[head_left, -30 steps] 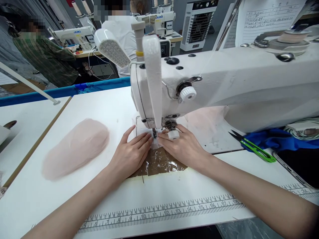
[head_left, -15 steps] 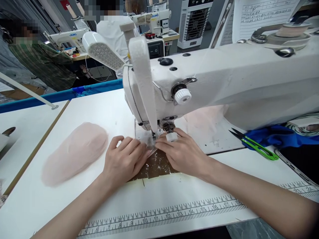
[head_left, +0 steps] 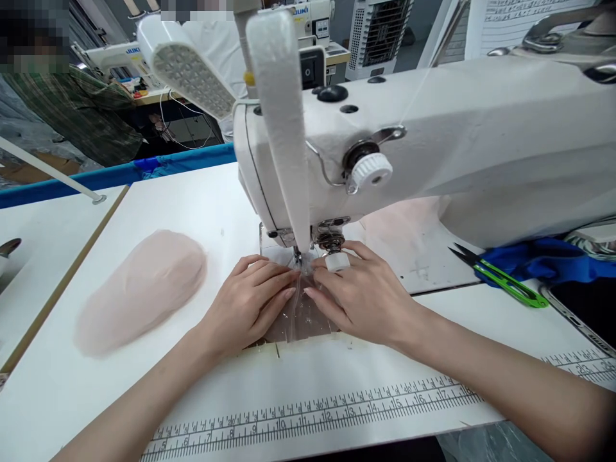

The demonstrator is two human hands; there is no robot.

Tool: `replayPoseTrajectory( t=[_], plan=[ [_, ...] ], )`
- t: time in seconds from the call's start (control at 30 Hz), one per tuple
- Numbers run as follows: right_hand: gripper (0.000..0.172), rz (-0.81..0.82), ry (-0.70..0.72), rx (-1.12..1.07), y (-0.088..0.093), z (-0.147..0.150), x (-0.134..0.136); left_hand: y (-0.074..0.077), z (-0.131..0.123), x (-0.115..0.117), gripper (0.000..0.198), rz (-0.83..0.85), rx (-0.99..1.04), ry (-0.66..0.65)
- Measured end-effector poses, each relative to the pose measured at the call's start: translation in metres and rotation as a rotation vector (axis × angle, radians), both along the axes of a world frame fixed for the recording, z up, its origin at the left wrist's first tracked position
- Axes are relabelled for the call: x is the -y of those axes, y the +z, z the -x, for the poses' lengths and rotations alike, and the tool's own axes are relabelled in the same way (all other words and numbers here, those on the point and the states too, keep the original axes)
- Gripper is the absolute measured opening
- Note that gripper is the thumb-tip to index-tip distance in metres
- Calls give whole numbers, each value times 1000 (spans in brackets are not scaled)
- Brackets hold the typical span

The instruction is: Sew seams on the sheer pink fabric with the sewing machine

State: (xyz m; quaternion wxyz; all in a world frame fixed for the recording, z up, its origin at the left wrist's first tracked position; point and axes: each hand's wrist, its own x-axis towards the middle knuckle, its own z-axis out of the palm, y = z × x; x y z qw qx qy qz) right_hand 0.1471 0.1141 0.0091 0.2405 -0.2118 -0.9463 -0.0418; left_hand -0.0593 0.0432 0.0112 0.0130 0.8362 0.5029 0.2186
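Observation:
My left hand (head_left: pixel 245 305) lies flat on a small sheer fabric piece (head_left: pixel 301 308) in front of the needle of a white sewing machine (head_left: pixel 433 147), its fingers stretched toward the presser foot (head_left: pixel 298 260). My right hand (head_left: pixel 363 295) presses the same piece from the right, fingers flat, with a white thimble-like ring (head_left: pixel 337 261) on one finger. The fabric covers a brown taped patch on the table.
A pile of pale pink sheer fabric (head_left: pixel 139 289) lies to the left on the white table (head_left: pixel 192 205). Green thread snips (head_left: pixel 505 282) and blue cloth (head_left: pixel 543 260) sit to the right. A printed ruler (head_left: pixel 312 417) runs along the front edge. Other people work behind.
Both hands have drawn back toward me from the needle, sliding the sheer piece over the brown patch. My left fingers curled half a second ago and lie flat again now.

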Motion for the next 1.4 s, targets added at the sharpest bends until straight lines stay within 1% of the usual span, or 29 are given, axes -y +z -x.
replayPoseTrajectory(
  t=[0.07, 0.13, 0.23, 0.33, 0.53, 0.77, 0.93, 1.17, 1.4],
  plan=[
    [30, -30, -20, 15, -1, 0, -4, -3, 1, 0, 30, 17, -23, 14],
    [25, -59, -30, 41, -2, 0, -7, -5, 2, 1, 30, 17, -71, 23],
    [20, -68, -45, 68, -4, 0, -10, -8, 0, 2, 29, -36, -135, 17],
    [21, -59, -43, 78, -4, 0, -11, -10, -4, 4, 31, -123, -185, 6],
    [24, -94, -23, 80, -7, 0, -14, -13, -12, 9, 38, -182, -275, 51],
    [26, -103, -15, 93, -9, 0, -18, -14, -16, 10, 40, -210, -282, 74],
    [24, -92, -9, 81, -8, 0, -17, -13, -16, 10, 40, -223, -287, 69],
    [28, -71, -18, 105, -8, 0, -18, -13, -17, 9, 42, -246, -335, 70],
    [25, -105, -15, 98, -8, 0, -17, -14, -17, 9, 41, -228, -288, 91]
  ],
)
